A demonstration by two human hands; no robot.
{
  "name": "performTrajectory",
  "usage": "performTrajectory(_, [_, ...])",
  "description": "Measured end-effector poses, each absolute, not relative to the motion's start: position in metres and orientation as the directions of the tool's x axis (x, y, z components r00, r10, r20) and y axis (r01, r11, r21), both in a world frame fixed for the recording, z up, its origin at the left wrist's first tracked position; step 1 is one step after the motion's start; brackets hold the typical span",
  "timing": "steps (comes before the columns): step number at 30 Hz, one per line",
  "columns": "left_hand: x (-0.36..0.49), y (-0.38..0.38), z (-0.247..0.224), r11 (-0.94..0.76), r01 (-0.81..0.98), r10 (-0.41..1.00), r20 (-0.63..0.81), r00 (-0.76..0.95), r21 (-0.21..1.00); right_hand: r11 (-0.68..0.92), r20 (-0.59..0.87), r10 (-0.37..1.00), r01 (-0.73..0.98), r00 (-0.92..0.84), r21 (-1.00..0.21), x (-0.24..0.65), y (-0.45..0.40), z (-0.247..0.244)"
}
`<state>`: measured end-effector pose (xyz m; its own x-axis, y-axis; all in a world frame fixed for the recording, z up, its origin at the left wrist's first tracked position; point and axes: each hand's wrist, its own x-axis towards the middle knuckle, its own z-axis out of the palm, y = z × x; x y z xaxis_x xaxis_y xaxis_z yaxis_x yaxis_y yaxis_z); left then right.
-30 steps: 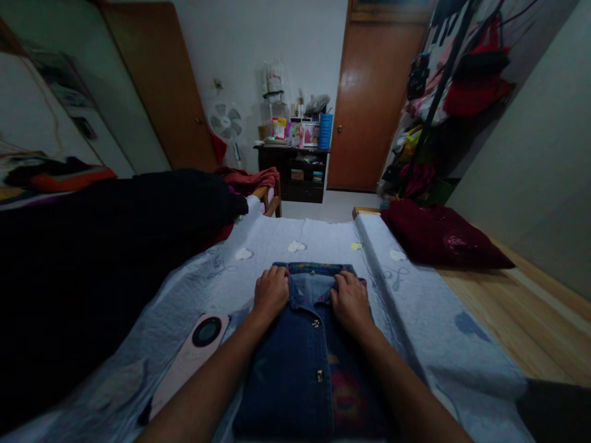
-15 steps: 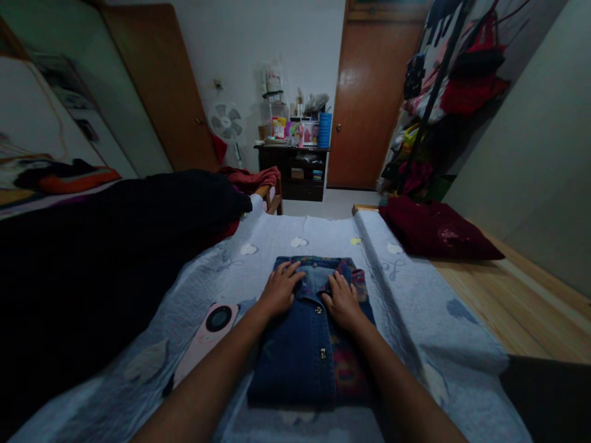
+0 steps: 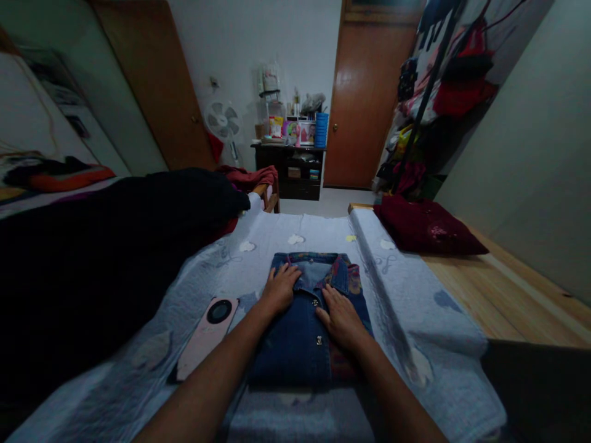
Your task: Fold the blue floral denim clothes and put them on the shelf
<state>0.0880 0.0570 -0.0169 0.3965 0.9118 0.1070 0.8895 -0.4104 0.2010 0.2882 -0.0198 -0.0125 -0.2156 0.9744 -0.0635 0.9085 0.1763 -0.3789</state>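
A folded denim shirt (image 3: 295, 344) lies on the bed in front of me, collar at the far end, with metal buttons down its front and a patterned panel on the right. My left hand (image 3: 279, 289) rests on its upper left by the collar, fingers stretched out. On the right side of the front, just below the collar, my right hand (image 3: 340, 314) lies flat with its fingers extended. Both palms touch the cloth and neither grips it. Left of the shirt, a pink phone (image 3: 205, 338) lies back up, partly covered by my left forearm.
A pale blue sheet (image 3: 318, 227) covers the bed. Dark clothing (image 3: 115, 246) is heaped along the left. A folded maroon garment (image 3: 429, 227) sits on the wooden board (image 3: 480, 289) at right. Farther off stand a fan (image 3: 223, 120), a dark cabinet (image 3: 258, 160) and a door (image 3: 357, 104).
My right hand has slid down from the collar toward me and lies flatter on the shirt front. My left hand stays near the collar. The view has shifted slightly.
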Motion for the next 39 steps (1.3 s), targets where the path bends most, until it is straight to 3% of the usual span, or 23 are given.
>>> performTrajectory(6, [0.113,-0.005,-0.013,-0.398,0.896,0.911,0.197,0.361,0.197,0.125,-0.06,0.986,0.936,-0.153,-0.33,0.301,-0.033,-0.011])
performTrajectory(11, [0.125,-0.033,-0.026,-0.401,0.879,0.916,0.109,0.386,0.257,0.11,-0.033,0.991,0.935,-0.129,-0.337,0.296,-0.043,-0.023])
performTrajectory(16, [0.123,-0.031,-0.034,-0.355,0.894,0.934,0.07,0.349,0.275,0.124,0.125,0.99,0.859,-0.07,-0.497,0.306,-0.035,-0.024])
performTrajectory(20, [0.123,-0.031,-0.034,-0.345,0.893,0.938,0.066,0.341,0.289,0.009,0.281,0.937,0.789,0.208,-0.614,0.334,-0.003,-0.015])
performTrajectory(23, [0.123,-0.032,-0.034,-0.342,0.893,0.939,0.063,0.338,0.292,-0.173,0.156,0.928,0.762,0.339,-0.624,0.355,0.032,-0.014])
performTrajectory(26, [0.124,-0.032,-0.034,-0.339,0.894,0.94,0.057,0.337,0.295,-0.222,0.088,0.933,0.753,0.348,-0.619,0.367,0.066,-0.021])
performTrajectory(39, [0.123,-0.033,-0.034,-0.312,0.896,0.948,0.041,0.316,0.317,-0.079,-0.109,0.994,0.798,0.017,-0.598,0.384,0.135,-0.031])
